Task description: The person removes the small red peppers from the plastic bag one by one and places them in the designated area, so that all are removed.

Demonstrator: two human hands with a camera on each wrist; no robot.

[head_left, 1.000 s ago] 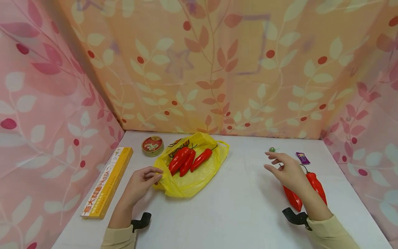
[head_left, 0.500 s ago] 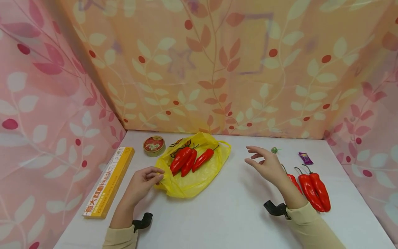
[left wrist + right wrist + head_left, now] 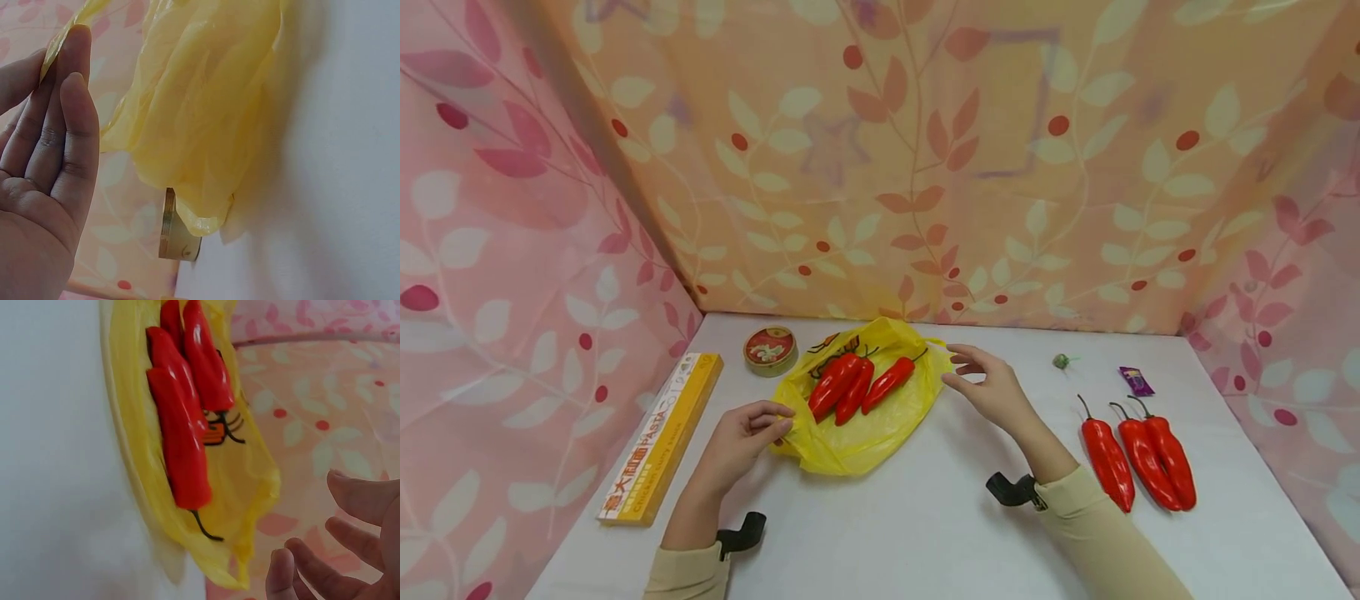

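A yellow plastic bag (image 3: 857, 454) lies spread on the table with its mouth open. Several red chili peppers (image 3: 889, 386) with dark stems rest inside it. My left hand (image 3: 741, 442) pinches the bag's left edge between thumb and fingers; the left wrist view shows the thin yellow film (image 3: 57, 47) in that pinch. Beside the bag's right handle hovers my right hand (image 3: 992, 387), its fingers apart and holding nothing. In the right wrist view those fingers (image 3: 356, 544) are spread, with a gap to the bag (image 3: 259, 494).
More red chili peppers (image 3: 1107, 462) lie at the right of the table. Behind them are a purple candy packet (image 3: 1136, 381) and a small green item (image 3: 1061, 361). A yellow pasta box (image 3: 662, 442) stands left, and a round tin (image 3: 770, 351) sits behind the bag's left side.
My right hand has travelled left from above the chili peppers on the right to the bag's right edge, uncovering those peppers. The left hand keeps its pinch in place.
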